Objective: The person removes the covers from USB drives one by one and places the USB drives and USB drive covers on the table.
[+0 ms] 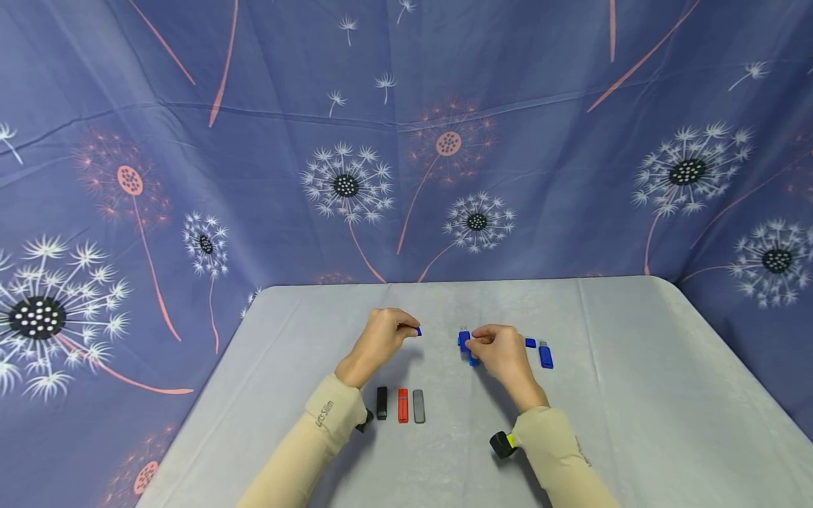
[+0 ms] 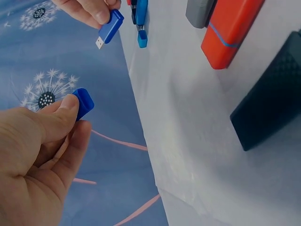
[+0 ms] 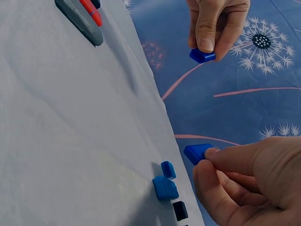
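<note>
My left hand (image 1: 383, 333) pinches a small blue cap (image 2: 83, 104) between thumb and fingers, its hollow end showing in the left wrist view. To the right, my right hand (image 1: 506, 355) holds a blue USB stick (image 2: 111, 27) by its body. The stick's metal plug (image 2: 99, 43) is bare and points away from the fingers. Both hands are raised above the table, with a gap between cap and stick. Below the right hand lie light blue pieces (image 3: 165, 188), partly hidden in the head view.
Right of the right hand lie another blue cap (image 1: 530, 343) and a blue USB stick (image 1: 546, 355) with its plug bare. Nearer the front, black (image 1: 382, 403), red (image 1: 403, 406) and grey (image 1: 418, 406) sticks lie side by side on the white-covered table (image 1: 635, 395). A patterned cloth (image 1: 267, 176) hangs behind.
</note>
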The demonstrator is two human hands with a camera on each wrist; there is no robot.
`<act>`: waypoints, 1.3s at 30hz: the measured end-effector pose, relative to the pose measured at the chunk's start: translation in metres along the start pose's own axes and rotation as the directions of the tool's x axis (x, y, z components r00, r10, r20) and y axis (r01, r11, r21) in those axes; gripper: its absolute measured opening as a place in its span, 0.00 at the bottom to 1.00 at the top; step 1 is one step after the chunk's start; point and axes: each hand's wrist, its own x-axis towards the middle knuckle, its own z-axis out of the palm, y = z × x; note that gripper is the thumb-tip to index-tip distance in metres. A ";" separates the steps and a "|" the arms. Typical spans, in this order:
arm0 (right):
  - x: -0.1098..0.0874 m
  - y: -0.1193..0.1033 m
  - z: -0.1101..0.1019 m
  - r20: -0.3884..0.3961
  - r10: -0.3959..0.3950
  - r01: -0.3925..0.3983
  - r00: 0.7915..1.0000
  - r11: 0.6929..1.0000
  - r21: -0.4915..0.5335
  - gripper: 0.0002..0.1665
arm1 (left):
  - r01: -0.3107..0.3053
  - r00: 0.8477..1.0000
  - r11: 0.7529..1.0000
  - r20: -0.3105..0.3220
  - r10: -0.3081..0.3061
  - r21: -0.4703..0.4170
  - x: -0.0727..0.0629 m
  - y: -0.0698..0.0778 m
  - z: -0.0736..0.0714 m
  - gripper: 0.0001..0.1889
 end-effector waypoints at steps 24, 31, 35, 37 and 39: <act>-0.006 -0.007 0.026 -0.030 0.019 -0.021 0.999 0.998 -0.061 0.07 | 0.007 1.000 1.000 0.001 -0.007 0.002 -0.003 -0.008 0.000 0.06; -0.005 -0.018 0.034 -0.044 0.028 -0.033 0.999 0.993 -0.114 0.05 | -0.015 1.000 1.000 -0.015 0.016 0.012 -0.004 -0.009 0.000 0.05; -0.003 -0.022 0.038 -0.050 0.028 -0.037 0.998 0.981 -0.192 0.02 | -0.022 1.000 1.000 -0.015 0.022 0.021 -0.003 -0.009 0.001 0.05; -0.003 -0.023 0.040 -0.041 0.039 -0.047 0.998 0.974 -0.220 0.05 | -0.022 1.000 1.000 -0.008 0.022 0.021 -0.004 -0.009 0.001 0.05; -0.002 -0.024 0.041 -0.030 0.058 -0.064 0.998 0.968 -0.242 0.06 | -0.028 1.000 0.999 -0.004 0.028 0.024 -0.004 -0.009 0.001 0.05</act>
